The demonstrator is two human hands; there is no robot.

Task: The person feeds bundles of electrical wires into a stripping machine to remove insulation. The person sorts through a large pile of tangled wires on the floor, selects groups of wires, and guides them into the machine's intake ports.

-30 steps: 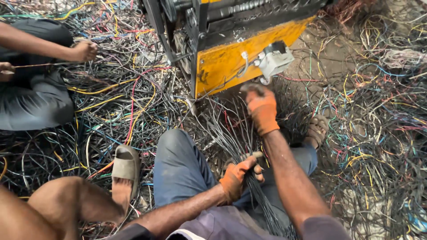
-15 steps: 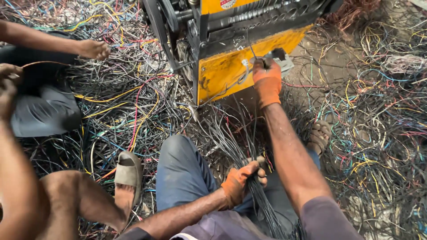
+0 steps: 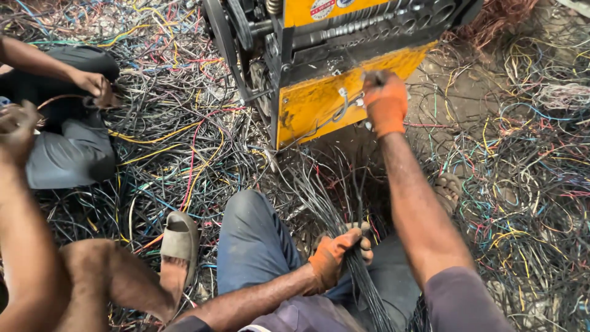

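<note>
My left hand point(image 3: 335, 255), in an orange glove, is closed around a bundle of dark wires point(image 3: 359, 280) that runs down between my knees. My right hand point(image 3: 386, 101), also orange-gloved, is raised against the front of a yellow and black wire-stripping machine point(image 3: 319, 101) and pinches a single thin dark wire at its feed holes. More dark wires point(image 3: 326, 190) fan out on the ground between the machine and my lap.
Tangled coloured wires point(image 3: 522, 178) cover the ground all around. At the left another person sits, with hands point(image 3: 92, 86) handling a wire and a sandalled foot point(image 3: 178, 240) near my left knee. A nearer bare arm point(image 3: 24, 203) crosses the left edge.
My right hand has risen from the wire pile up to the machine's front with a wire. My left hand keeps its hold on the bundle. The person's arm at left came closer.
</note>
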